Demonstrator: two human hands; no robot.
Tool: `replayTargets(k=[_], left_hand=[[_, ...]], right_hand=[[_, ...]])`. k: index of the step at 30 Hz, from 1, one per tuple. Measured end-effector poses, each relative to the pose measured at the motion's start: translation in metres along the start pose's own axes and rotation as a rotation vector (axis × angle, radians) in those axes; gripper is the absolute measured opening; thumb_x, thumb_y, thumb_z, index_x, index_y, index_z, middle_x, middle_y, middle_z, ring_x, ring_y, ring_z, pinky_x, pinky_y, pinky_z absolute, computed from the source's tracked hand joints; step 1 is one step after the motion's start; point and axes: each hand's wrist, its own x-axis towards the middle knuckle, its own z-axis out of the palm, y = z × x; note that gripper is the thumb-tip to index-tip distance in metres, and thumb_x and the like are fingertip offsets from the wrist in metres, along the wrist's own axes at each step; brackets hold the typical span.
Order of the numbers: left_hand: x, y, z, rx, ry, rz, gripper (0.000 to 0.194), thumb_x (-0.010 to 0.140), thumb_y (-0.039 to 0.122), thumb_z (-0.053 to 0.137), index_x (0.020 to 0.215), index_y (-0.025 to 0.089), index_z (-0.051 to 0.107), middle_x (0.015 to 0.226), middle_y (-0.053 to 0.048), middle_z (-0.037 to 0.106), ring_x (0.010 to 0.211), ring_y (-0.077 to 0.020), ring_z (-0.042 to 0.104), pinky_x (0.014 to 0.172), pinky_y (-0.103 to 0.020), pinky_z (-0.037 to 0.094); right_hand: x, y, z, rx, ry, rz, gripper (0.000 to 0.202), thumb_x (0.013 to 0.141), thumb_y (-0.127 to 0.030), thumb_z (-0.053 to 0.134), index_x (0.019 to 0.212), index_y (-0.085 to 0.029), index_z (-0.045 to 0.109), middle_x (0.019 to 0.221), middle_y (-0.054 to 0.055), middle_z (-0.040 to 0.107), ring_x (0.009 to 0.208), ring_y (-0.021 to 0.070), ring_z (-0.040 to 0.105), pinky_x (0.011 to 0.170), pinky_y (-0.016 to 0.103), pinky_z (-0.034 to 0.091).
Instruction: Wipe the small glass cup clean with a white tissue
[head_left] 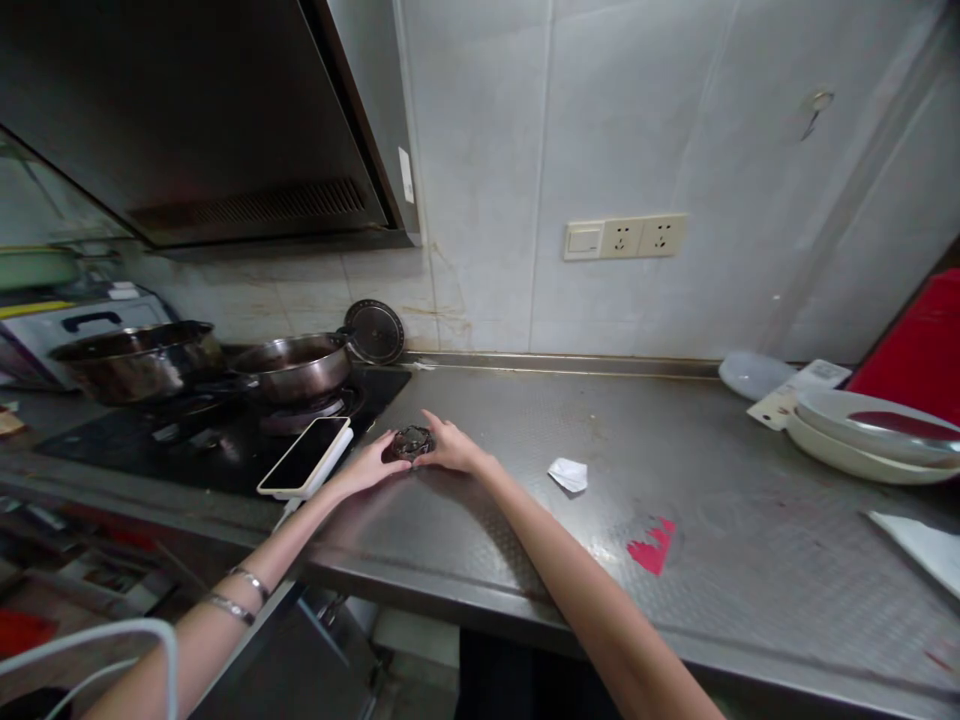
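Observation:
A small dark, round object (pixel 412 442) with a wiry, ragged-looking surface rests on the steel counter (pixel 480 420), just right of the stove. Too little detail shows to name its kind. My left hand (pixel 373 462) curves around its left side, thumb toward the near edge. From the right, my right hand (pixel 452 447) closes on it, with one finger raised past its far side. Both thumbs come near each other in front of it. By my left forearm, a phone (pixel 311 452) in a white case lies over the stove's edge with a white cable attached.
On the black stove (pixel 247 465) stand a pan (pixel 292 368) and a large pot (pixel 139 362). A perforated dark disc (pixel 376 332) leans on the wall. Crumpled white paper (pixel 568 474) and a red scrap (pixel 653 546) lie rightward; stacked plates (pixel 862 445) sit far right.

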Motion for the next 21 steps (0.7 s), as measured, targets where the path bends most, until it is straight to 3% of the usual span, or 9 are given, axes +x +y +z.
replayTargets(k=[6,8,11,14,17,21], left_hand=[[-0.003,0.010,-0.001,0.048,0.056,-0.038,0.081,0.065,0.051,0.064,0.133,0.012,0.040,0.145,-0.018,0.035,0.135,-0.0301,0.031,0.111,-0.043,0.024],[-0.003,0.018,-0.004,0.072,0.075,-0.043,0.085,0.063,0.049,0.066,0.134,0.012,0.038,0.146,-0.018,0.034,0.135,-0.0300,0.031,0.111,-0.043,0.025],[-0.003,0.036,-0.008,0.116,0.169,0.023,0.085,0.066,0.049,0.063,0.137,0.012,0.034,0.147,-0.017,0.032,0.136,-0.0268,0.030,0.113,-0.040,0.024],[-0.001,0.063,-0.005,0.147,0.265,0.176,0.068,0.073,0.045,0.058,0.131,0.012,0.044,0.145,-0.013,0.037,0.136,-0.0238,0.031,0.113,-0.037,0.024],[0.004,0.094,0.010,0.147,0.194,0.319,0.044,0.081,0.039,0.050,0.116,0.012,0.060,0.141,-0.013,0.043,0.136,-0.0216,0.032,0.113,-0.035,0.025],[0.017,0.138,0.048,0.145,-0.017,0.377,0.037,0.080,0.035,0.056,0.111,0.016,0.064,0.140,-0.012,0.045,0.137,-0.0235,0.030,0.111,-0.041,0.028]], right_hand=[[-0.010,-0.001,-0.014,-0.070,0.010,-0.035,0.103,0.066,-0.045,0.074,0.146,-0.016,0.017,0.129,0.016,0.055,0.121,0.0307,0.048,0.096,0.044,0.040],[-0.018,0.002,-0.031,-0.083,0.056,-0.050,0.088,0.070,-0.041,0.070,0.144,-0.017,0.027,0.129,0.014,0.056,0.120,0.0282,0.050,0.098,0.042,0.040],[-0.037,0.010,-0.063,-0.112,0.103,-0.061,0.053,0.076,-0.029,0.064,0.127,-0.020,0.054,0.122,0.008,0.063,0.114,0.0248,0.056,0.098,0.037,0.043],[-0.066,0.025,-0.097,-0.126,0.148,-0.016,0.031,0.079,-0.020,0.057,0.108,-0.022,0.067,0.110,0.005,0.069,0.105,0.0244,0.063,0.092,0.038,0.048],[-0.100,0.045,-0.126,-0.136,0.208,0.046,0.028,0.079,-0.018,0.053,0.101,-0.022,0.071,0.103,0.005,0.071,0.097,0.0227,0.066,0.086,0.036,0.052],[-0.143,0.072,-0.152,-0.149,0.285,0.138,0.031,0.077,-0.011,0.048,0.097,-0.016,0.072,0.091,0.008,0.074,0.087,0.0214,0.069,0.079,0.034,0.055]])
